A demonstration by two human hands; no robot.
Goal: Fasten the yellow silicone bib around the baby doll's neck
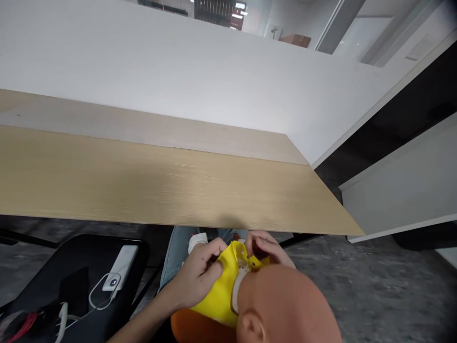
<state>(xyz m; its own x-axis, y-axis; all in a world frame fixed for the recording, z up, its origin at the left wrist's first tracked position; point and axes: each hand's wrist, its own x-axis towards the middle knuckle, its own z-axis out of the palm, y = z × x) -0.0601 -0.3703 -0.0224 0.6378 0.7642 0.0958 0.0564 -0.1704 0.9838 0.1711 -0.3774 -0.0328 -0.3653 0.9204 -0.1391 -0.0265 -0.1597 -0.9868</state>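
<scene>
A doll with a bald head lies across the lap at the bottom centre, its head toward the lower right. Yellow clothing with small holes or snaps near its edge covers its upper body, over a white collar. My left hand pinches the yellow clothing between thumb and fingers at its left side. On the far side of the doll's neck, my right hand has its fingers bent at the edge of the yellow clothing; the doll's head partly hides this hand.
A wooden table spans the view just beyond the hands. At the lower left, a black chair bears a white power bank with a cable. An orange surface shows beneath the doll.
</scene>
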